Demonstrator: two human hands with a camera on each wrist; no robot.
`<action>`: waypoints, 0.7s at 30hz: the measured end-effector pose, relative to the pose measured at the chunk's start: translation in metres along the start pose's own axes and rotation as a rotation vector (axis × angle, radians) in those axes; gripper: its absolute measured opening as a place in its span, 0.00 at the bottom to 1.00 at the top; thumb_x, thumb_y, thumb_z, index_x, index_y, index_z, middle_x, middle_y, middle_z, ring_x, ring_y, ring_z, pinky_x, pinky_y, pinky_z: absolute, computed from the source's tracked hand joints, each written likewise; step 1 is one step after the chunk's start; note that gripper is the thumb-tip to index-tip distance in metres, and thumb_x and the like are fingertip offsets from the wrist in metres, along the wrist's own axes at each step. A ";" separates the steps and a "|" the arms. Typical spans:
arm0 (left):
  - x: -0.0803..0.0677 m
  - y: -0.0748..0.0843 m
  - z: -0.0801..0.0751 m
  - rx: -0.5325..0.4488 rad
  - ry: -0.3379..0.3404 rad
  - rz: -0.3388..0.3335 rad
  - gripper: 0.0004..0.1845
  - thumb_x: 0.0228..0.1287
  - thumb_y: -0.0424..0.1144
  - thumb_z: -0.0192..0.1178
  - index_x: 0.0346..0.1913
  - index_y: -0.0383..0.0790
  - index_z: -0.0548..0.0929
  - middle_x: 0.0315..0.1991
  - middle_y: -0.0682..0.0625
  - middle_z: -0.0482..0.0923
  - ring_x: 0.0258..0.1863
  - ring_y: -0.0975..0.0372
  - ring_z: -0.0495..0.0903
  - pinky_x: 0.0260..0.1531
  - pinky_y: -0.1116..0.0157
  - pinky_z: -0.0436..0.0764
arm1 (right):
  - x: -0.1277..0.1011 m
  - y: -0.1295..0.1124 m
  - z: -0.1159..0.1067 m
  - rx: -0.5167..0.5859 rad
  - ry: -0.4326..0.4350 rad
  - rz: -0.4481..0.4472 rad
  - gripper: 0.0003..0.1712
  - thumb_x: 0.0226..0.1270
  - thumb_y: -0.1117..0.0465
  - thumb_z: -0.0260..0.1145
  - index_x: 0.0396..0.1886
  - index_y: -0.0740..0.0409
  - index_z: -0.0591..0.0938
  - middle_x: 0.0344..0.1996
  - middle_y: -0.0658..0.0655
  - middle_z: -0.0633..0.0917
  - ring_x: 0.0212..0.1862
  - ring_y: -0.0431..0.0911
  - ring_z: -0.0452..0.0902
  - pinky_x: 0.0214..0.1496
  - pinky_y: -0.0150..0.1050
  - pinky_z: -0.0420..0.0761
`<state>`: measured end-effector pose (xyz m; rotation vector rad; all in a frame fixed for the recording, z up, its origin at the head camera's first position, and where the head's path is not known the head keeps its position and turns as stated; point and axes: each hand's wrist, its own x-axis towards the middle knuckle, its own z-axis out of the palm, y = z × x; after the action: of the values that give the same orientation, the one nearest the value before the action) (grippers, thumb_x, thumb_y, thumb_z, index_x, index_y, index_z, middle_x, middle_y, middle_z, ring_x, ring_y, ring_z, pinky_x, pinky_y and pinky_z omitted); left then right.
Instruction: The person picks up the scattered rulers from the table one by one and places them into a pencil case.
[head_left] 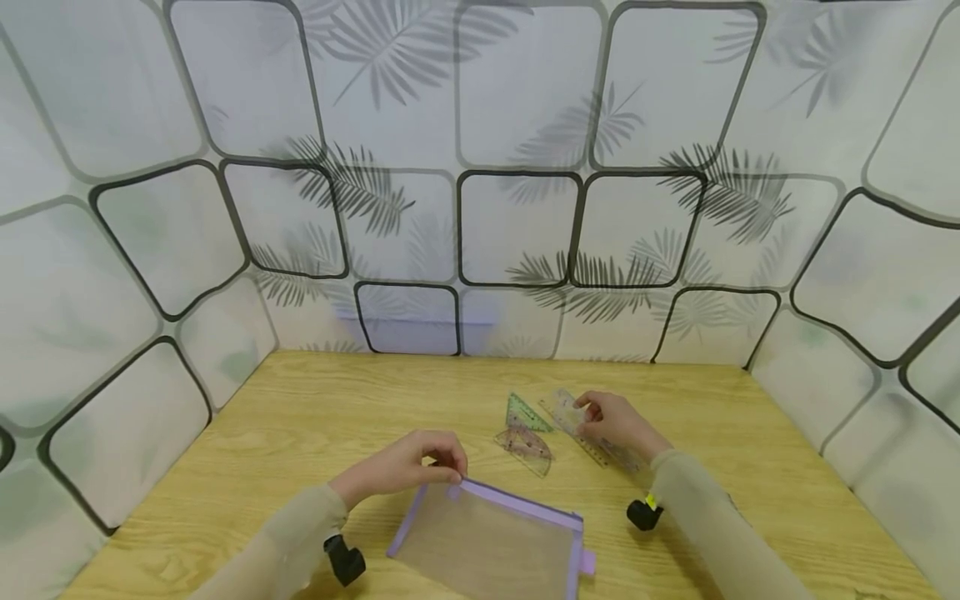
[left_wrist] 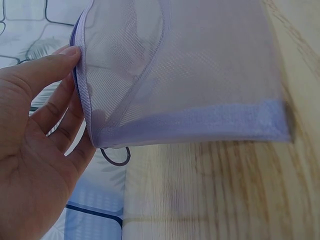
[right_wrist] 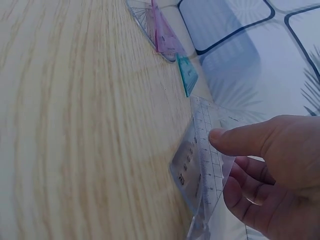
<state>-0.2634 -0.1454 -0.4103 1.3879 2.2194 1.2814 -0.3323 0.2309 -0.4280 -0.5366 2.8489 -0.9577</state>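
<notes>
Head view: nearest the person lies a flat, see-through mesh pouch with a purple zip edge (head_left: pixel 487 542) on the pale wooden table (head_left: pixel 300 417). The left hand (head_left: pixel 408 467) pinches the pouch's top corner between thumb and fingers. In the left wrist view that edge is lifted and the mouth gapes a little, probably so something can slide in. A small dark loop hangs under the corner; I cannot tell what it is.

A bit farther, the right hand (head_left: pixel 618 425) holds a clear plastic ruler (head_left: pixel 581 429), thumb on top and fingers curled under. The right wrist view shows 1 long side tipped up off the wood, likely to get a better hold. The ruler's near end is hidden behind the hand.

Just left of the ruler are 3 more flat plastic pieces: a small green triangle (head_left: pixel 523 413), and beside it a clear half-round protractor (head_left: pixel 525 446) with something pink lying over it. Their shapes blur together, so the pink one is hard to name.

Behind stands a wall with leaf prints (head_left: pixel 480 167).
</notes>
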 end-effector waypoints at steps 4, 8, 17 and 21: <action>-0.001 -0.002 0.001 -0.007 0.009 -0.013 0.08 0.71 0.40 0.59 0.44 0.40 0.81 0.38 0.43 0.83 0.32 0.73 0.74 0.33 0.71 0.76 | -0.001 0.002 -0.001 0.009 0.000 -0.010 0.17 0.68 0.65 0.66 0.55 0.63 0.79 0.34 0.55 0.81 0.34 0.43 0.74 0.35 0.38 0.76; -0.002 -0.002 0.001 -0.010 0.018 -0.034 0.07 0.71 0.41 0.59 0.44 0.41 0.82 0.39 0.44 0.83 0.32 0.72 0.75 0.33 0.71 0.77 | 0.000 0.004 -0.002 -0.022 0.014 -0.026 0.15 0.70 0.65 0.63 0.54 0.60 0.81 0.34 0.53 0.82 0.36 0.42 0.76 0.37 0.38 0.78; -0.001 -0.001 0.001 0.001 0.019 -0.031 0.07 0.71 0.41 0.59 0.44 0.43 0.82 0.39 0.44 0.82 0.31 0.72 0.72 0.32 0.71 0.75 | -0.001 -0.001 -0.004 0.022 0.010 -0.016 0.10 0.73 0.64 0.60 0.50 0.62 0.82 0.35 0.57 0.85 0.30 0.44 0.77 0.29 0.37 0.78; -0.001 -0.001 0.001 0.007 0.026 -0.033 0.07 0.70 0.41 0.60 0.44 0.42 0.82 0.39 0.44 0.81 0.31 0.71 0.72 0.32 0.70 0.74 | -0.003 -0.005 -0.006 0.055 0.013 -0.016 0.09 0.72 0.63 0.62 0.47 0.61 0.82 0.36 0.57 0.85 0.30 0.46 0.78 0.30 0.38 0.79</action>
<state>-0.2633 -0.1458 -0.4117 1.3384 2.2561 1.2889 -0.3291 0.2319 -0.4201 -0.5505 2.8244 -1.0420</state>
